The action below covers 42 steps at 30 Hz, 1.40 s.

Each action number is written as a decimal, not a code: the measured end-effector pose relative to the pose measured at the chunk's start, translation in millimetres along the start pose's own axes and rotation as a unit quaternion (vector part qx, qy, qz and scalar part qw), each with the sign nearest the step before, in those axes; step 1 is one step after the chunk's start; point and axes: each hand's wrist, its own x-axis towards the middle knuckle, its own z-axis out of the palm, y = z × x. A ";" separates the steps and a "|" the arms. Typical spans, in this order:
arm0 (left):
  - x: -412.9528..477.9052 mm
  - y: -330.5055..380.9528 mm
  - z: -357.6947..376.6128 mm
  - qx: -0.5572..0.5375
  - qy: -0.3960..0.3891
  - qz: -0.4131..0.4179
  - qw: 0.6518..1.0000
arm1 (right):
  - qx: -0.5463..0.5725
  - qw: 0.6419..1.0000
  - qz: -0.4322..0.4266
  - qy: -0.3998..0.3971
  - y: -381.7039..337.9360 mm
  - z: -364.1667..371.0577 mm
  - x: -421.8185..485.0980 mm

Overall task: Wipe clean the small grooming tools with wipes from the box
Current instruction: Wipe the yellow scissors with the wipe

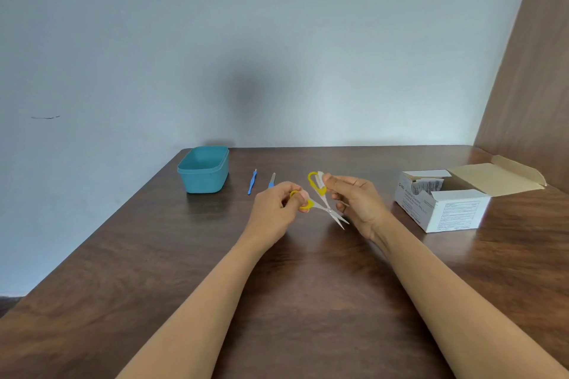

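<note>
— Grip on both sides is a narrow pinch. The left hand (278,206) pinches one yellow loop of the scissors (326,208), and the right hand (354,200) pinches a white wipe (320,179) against the other loop.

— Why are the scissors spread open?

— Probably so each handle and the inner faces can be reached. They're held in the air above the counter (184,255), between the two hands, with the blades pointing down and toward the person, clear of the fingers.

— So one hand steadies and the other rubs?

— That's my reading. The left hand anchors the tool while the wipe works round the far loop.

— And the rest?

— The box (446,209) of wipes sits open on the right, near the wiping hand. A blue tool (252,182) and a small file (271,180) lie side by side beyond the left hand, the file partly hidden by it. A teal tub (203,175) stands further left.

— Is the tub for finished pieces?

— Maybe. I can't see anything inside it.
</note>
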 end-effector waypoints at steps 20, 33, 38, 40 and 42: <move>4.2 -2.8 -0.4 0.007 0.071 0.020 0.997 | -0.143 0.982 0.046 -0.116 1.9 6.5 -4.0; 4.8 0.2 -7.0 0.031 0.102 0.032 0.994 | -0.139 0.979 0.065 -0.135 -1.2 5.4 -5.4; 10.9 -3.8 -15.8 0.009 0.148 -0.008 0.989 | -0.167 0.973 0.054 -0.149 -3.7 6.7 -8.5; 11.2 -4.6 -17.1 0.005 0.150 -0.013 0.989 | -0.176 0.971 0.053 -0.151 -5.3 6.9 -9.7; 11.6 -5.1 -17.5 0.002 0.151 -0.016 0.988 | -0.178 0.971 0.053 -0.154 -6.2 6.3 -10.5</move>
